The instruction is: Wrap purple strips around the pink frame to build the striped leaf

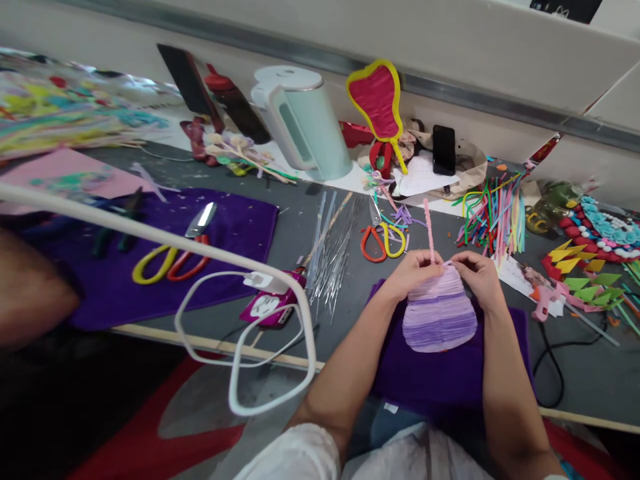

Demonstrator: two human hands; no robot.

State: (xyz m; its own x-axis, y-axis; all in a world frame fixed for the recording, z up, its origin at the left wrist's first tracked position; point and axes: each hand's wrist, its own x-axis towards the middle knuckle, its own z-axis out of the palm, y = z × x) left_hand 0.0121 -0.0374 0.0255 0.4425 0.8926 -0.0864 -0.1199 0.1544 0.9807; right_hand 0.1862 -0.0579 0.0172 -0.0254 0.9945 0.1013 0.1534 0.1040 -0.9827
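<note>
A rounded panel of pink and purple pipe cleaners (440, 317) is held over a dark purple cloth (425, 383) on the table. My left hand (416, 272) pinches its upper left edge, where a pink pipe cleaner (429, 223) sticks up. At the upper right edge my right hand (475, 275) is closed, its fingertips close to the left ones. Just beyond my left hand lie scissors with one red and one yellow handle (384, 241), beside short purple pipe cleaner scraps (404, 217).
Thin metal wires (333, 267) lie to the left. Colourful pipe cleaners (495, 217) and a pink glue gun (545, 299) with a black cable are at right. A kettle (320, 127) stands behind. A white tube (150, 230) crosses the left side, near another person's arm (30, 293).
</note>
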